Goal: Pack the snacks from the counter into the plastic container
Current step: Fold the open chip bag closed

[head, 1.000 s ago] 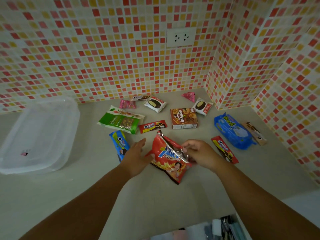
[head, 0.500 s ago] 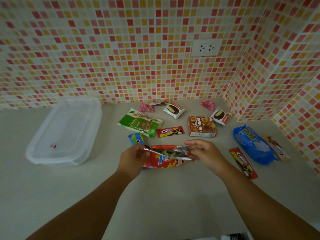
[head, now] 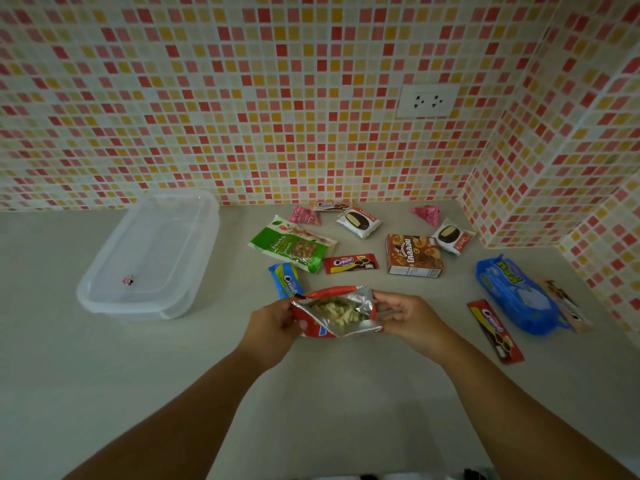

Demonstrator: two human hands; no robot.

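The opened red chip bag [head: 337, 311] hangs between the left hand [head: 277, 322] and right hand [head: 403, 315], each pinching a side of its mouth above the counter [head: 207, 358].

Mosaic-tiled walls [head: 277, 98] — white socket [head: 425, 101] — grey counter [head: 104, 358].

A home kitchen corner: mosaic-tiled walls [head: 242, 98] in red, yellow and cream meet a pale counter [head: 104, 375], with a white wall socket [head: 426, 101] above it.
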